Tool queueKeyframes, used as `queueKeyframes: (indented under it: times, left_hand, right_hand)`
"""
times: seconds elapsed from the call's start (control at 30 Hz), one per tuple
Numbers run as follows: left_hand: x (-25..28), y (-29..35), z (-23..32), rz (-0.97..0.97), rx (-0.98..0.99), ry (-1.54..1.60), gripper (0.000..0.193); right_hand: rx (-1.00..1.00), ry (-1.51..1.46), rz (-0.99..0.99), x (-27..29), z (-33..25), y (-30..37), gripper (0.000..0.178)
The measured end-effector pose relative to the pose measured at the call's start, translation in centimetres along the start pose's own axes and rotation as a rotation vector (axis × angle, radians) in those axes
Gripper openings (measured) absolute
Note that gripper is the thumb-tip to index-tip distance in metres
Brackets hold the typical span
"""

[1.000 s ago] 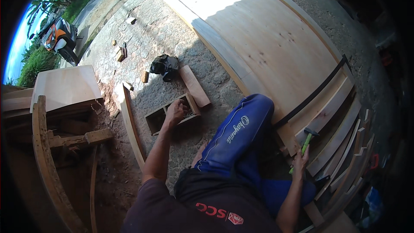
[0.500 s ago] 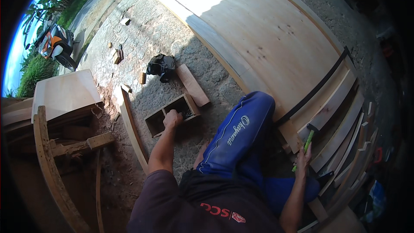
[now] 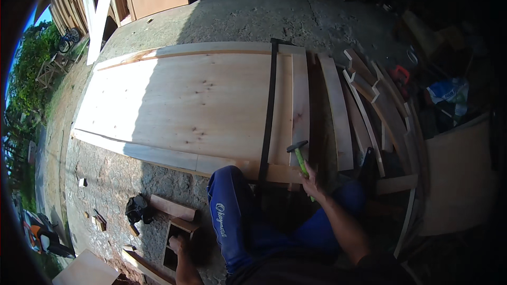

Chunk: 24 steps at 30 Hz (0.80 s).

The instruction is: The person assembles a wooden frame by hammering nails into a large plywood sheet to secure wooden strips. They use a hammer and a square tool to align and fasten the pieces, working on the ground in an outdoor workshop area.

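Note:
My right hand [image 3: 312,182] is wrapped round the green handle of a hammer [image 3: 300,158]. Its dark head hovers over or rests on the crosswise board [image 3: 300,95] at the panel's right end; I cannot tell which. Low on my left, a small open wooden box [image 3: 186,225] with compartments sits on the ground. My left hand [image 3: 178,243] is closed at its middle divider, fingertips hidden. A large pale plywood panel [image 3: 211,105] edged with wooden strips lies in front of me, with a black bar [image 3: 269,111] across its right part.
Several loose boards [image 3: 338,116] and notched wooden pieces [image 3: 388,105] lie to the right. A short plank [image 3: 172,207] and a black bag [image 3: 138,208] are near the box. Small wood blocks [image 3: 99,223] lie farther left. My bent knee [image 3: 227,179] is against the panel's near edge.
My view has swung to the right, so the panel now lies crosswise and more of the right side shows. The left hand is still at the box; the right hand still holds the hammer.

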<state>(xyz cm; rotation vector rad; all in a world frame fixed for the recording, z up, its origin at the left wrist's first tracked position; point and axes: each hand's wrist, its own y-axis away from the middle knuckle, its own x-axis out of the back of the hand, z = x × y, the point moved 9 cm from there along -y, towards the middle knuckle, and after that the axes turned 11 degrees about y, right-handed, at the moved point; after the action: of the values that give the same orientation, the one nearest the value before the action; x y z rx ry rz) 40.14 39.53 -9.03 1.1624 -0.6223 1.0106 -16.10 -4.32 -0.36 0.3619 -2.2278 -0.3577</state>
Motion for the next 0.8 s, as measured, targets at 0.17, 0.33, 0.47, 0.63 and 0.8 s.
queueKeyframes:
  times: [0.17,0.33,0.47,0.63,0.8]
  left_hand:
    - [2.7,-2.0,1.1,0.124,-0.345,-0.109,0.036]
    - [6.4,0.2,4.6,0.204,-0.434,0.097,0.028]
    - [4.7,9.3,14.8,-0.137,-0.408,0.594,0.027]
    - [6.5,21.7,34.1,-0.473,-0.591,0.766,0.043]
    - [11.1,42.5,45.1,-0.998,-0.876,0.417,0.016]
  right_hand:
    - [0.021,-0.141,0.046,1.7,-3.1,0.9,0.066]
    - [-0.021,-0.683,-0.060,3.7,-10.1,6.3,0.072]
    - [-0.096,-0.855,0.044,5.2,-10.3,10.8,0.072]
    - [-0.268,-0.949,0.015,6.5,-11.0,15.1,0.069]
    - [-0.418,-1.041,-0.063,7.7,-10.4,22.1,0.059]
